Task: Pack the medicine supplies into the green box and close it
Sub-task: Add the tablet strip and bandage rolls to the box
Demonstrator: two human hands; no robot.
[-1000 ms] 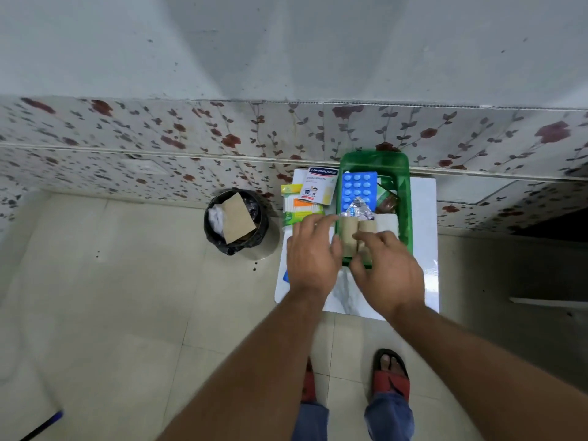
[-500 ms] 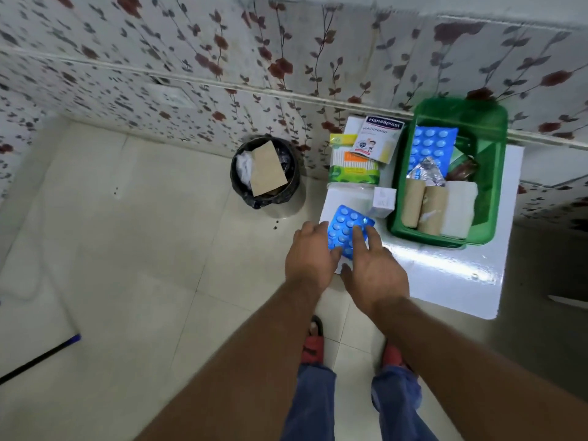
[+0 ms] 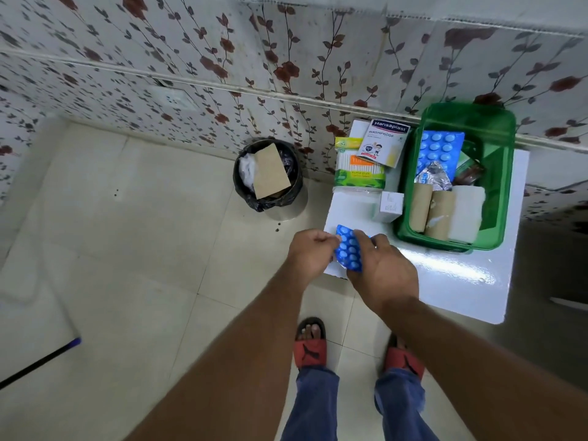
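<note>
The open green box [image 3: 499, 198] stands on a small white table [image 3: 445, 281] by the wall. Inside it lie a blue pill strip [image 3: 437, 151], a foil strip [image 3: 434, 176], two brown bandage rolls [image 3: 429, 211] and a white cotton pad [image 3: 464, 214]. At the table's near left corner, my left hand [image 3: 310, 253] and my right hand [image 3: 381, 272] both grip a second blue pill strip [image 3: 348, 249], lifted slightly. A plaster box [image 3: 383, 141], a cotton bud pack [image 3: 358, 170] and a small white box [image 3: 389, 205] lie left of the green box.
A black-lined bin [image 3: 269, 176] with cardboard in it stands on the tiled floor left of the table. The flowered wall runs behind. A dark stick [image 3: 38, 364] lies on the floor at the far left. My feet in red sandals [image 3: 310, 345] are below the table edge.
My hands left the bandage rolls in the green box and moved to the table's near left corner. They closed on the blue pill strip and raised it a little.
</note>
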